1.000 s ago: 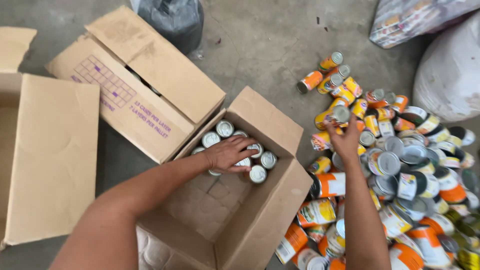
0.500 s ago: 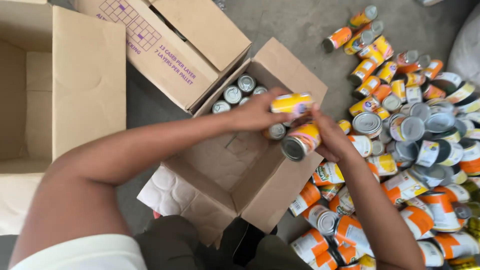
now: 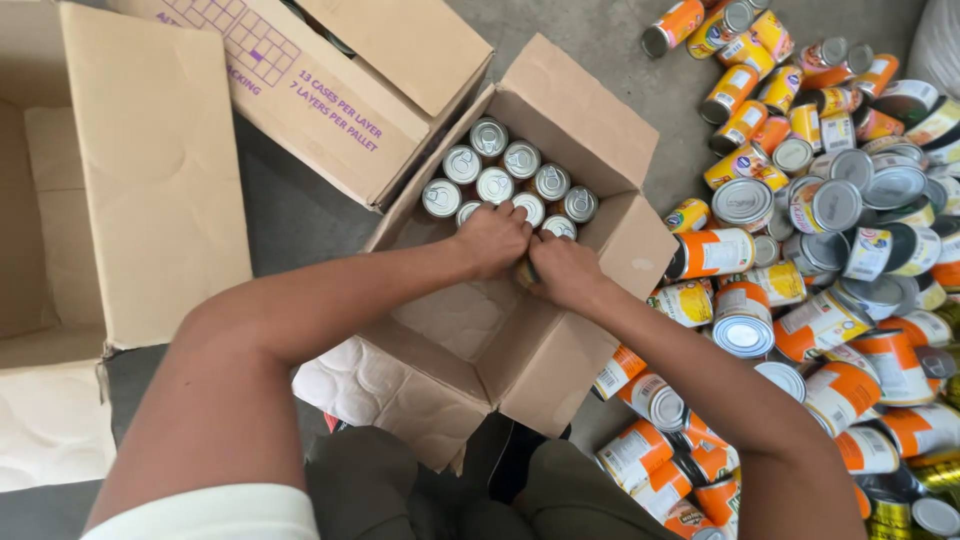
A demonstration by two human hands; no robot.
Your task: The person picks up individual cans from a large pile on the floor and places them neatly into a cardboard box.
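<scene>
An open cardboard box (image 3: 597, 112) stands on the floor in front of me. Several upright cans with silver lids (image 3: 494, 184) fill its far corner. Both my hands are down inside the box, just in front of those cans. My left hand (image 3: 494, 238) is closed over a can set against the row. My right hand (image 3: 566, 272) grips another can (image 3: 524, 271) right beside it, and only a sliver of that can shows between the two hands. The near half of the box floor is bare cardboard.
A heap of orange and yellow labelled cans (image 3: 830, 260) lies on the concrete floor to the right. A printed cardboard box (image 3: 330, 90) sits behind on the left, touching the open box. A larger open carton (image 3: 150, 180) stands at far left.
Both hands carried a can each from above the box down into it, against the row of cans. Before that, my right hand was out at the heap.
</scene>
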